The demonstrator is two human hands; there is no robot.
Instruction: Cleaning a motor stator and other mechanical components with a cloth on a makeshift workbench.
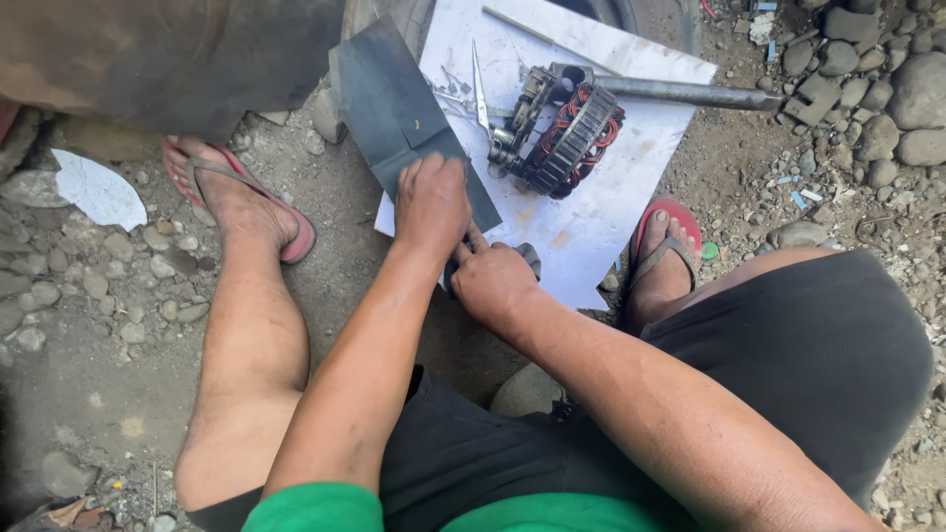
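My left hand (431,204) presses palm-down on a dark grey rubber sheet (394,108) that lies over the edge of a white board (601,212). Just below it, my right hand (490,279) is closed around a small dark object (530,255), with one finger stretched toward the left hand; what the object is cannot be made out. Further up the board sits an alternator stator with copper windings (562,133), with a metal pipe (690,94) beside it. Scissors (480,89) lie next to the stator.
My feet in red flip-flops rest on the ground, one at left (241,202), one at right (665,246). Gravel and larger stones (887,89) surround the board. A white scrap (99,187) lies at left. A tyre edge (394,15) shows at the top.
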